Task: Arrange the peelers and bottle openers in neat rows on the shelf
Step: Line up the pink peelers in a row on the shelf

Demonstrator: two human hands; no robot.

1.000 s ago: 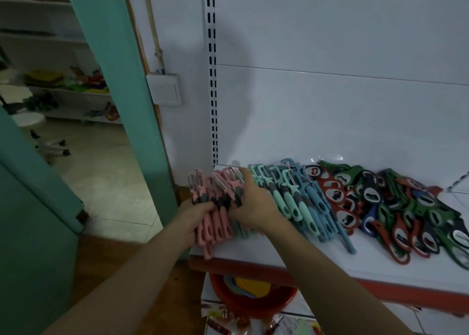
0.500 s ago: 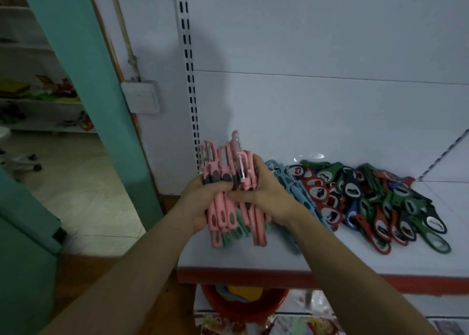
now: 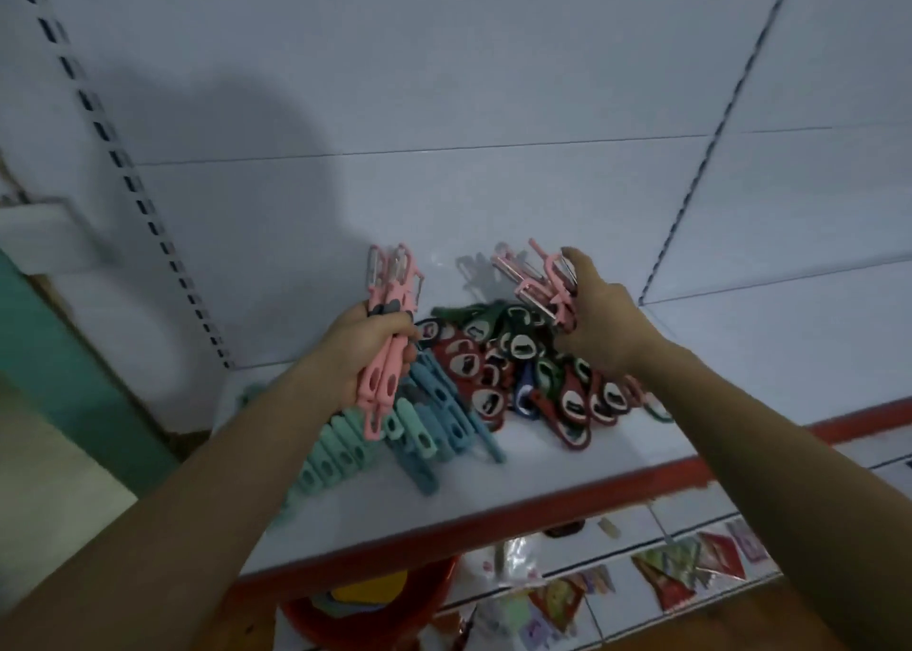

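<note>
Peelers (image 3: 395, 280), two pink bunches, gripped by left hand (image 3: 367, 342), right hand (image 3: 604, 327)

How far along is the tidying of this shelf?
Roughly lined up: the green and blue peelers on the shelf. In hand: pink peelers, one bunch in the left hand, another in the right hand. Left: placing those and sorting the heaped bottle openers.

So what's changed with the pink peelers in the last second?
Both hands raised the pink peelers off the shelf and split them: the left hand holds its share over the teal and blue peelers; the right hand carried a second bunch rightward over the bottle openers. Those piles stayed put.
</note>
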